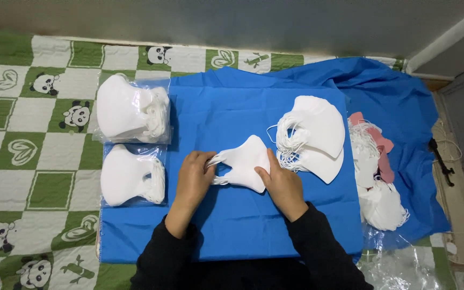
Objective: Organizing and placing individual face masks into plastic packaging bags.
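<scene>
White mask stack (245,164) flat on the blue cloth (232,220), long side running left to right between both hands. Left hand (193,177) fingers pinched shut on the ear loops (217,160). Right hand (283,185) pressing the right edge, thumb on top.

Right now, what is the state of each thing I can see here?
White mask: flat on blue cloth, held by left hand and right hand.
Two bagged mask stacks: wrapped.
Loose mask pile: unwrapped, fanned.
Pink masks: loose, heaped.
</scene>
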